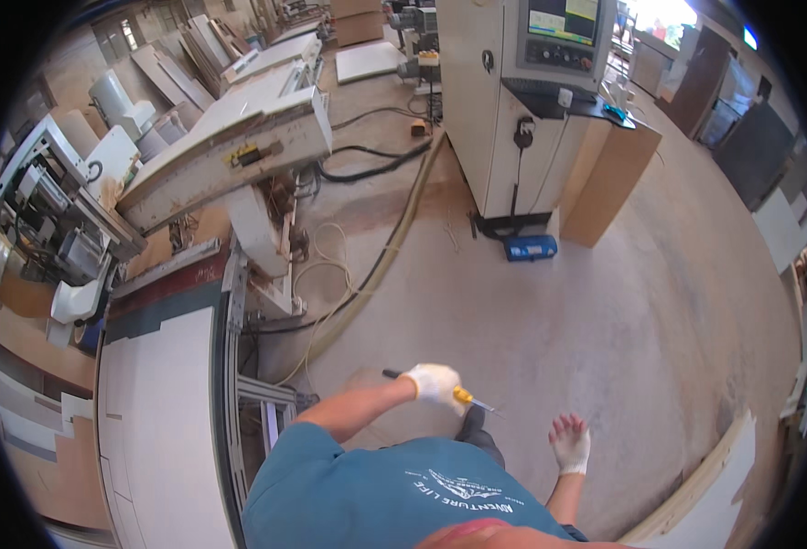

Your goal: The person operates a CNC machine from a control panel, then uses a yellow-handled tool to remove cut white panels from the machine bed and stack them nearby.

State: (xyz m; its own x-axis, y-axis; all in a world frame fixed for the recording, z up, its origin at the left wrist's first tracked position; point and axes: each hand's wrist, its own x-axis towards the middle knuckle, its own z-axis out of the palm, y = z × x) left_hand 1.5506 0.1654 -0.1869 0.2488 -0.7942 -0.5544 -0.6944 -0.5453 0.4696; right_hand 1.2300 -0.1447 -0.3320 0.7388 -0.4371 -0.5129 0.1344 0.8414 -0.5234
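Note:
My left hand [435, 383], in a white glove, is closed around a screwdriver-like tool [463, 395]. A yellow collar and a thin metal shaft stick out on the right of the fist, and a black end shows on its left. What exactly the tip is shaped like is too small to tell. My right hand [569, 446] hangs low on the right with its fingers apart and nothing in them. Its glove is white and leaves the fingertips bare. Below both hands is my teal shirt; the concrete floor [532, 339] lies under them.
Left stands a machine bed with pale cut panels [161, 412] and a metal rail. A control cabinet [477, 101] with a screen is ahead, a blue box [531, 248] at its foot. Hoses and cables [376, 265] cross the floor. Boards [710, 485] lean at the lower right.

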